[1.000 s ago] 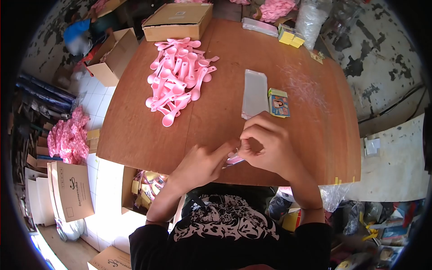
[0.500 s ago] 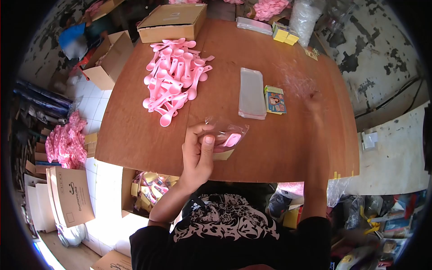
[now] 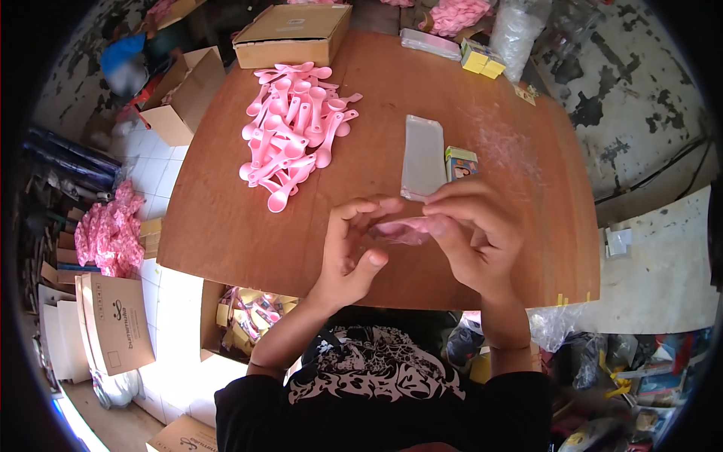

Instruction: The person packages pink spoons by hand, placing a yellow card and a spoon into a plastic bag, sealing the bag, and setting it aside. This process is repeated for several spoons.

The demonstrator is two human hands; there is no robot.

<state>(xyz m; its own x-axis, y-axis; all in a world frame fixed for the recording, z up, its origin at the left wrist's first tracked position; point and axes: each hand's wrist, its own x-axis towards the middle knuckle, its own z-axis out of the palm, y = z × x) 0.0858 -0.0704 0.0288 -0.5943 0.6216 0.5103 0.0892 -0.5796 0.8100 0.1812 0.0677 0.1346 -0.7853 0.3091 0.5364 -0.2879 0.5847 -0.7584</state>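
Near the front edge of the worktop (image 3: 226,226), just above it, I am watching both hands meeting on a small clear bag (image 3: 403,228) with something pink inside. The right hand (image 3: 474,233) is pinching the bag, its fingers closed on the film. The left hand (image 3: 348,252) is curling its fingers at the other end with the thumb standing off, so I cannot tell whether it is gripping. I am judging the bag light, soft and slippery, best pinched at an edge. The fingers are hiding most of it, and its contents are reading as a blur. Pink spoons (image 3: 297,128), a stack of flat clear bags (image 3: 423,157) and a small printed box (image 3: 461,162) are lying beyond.
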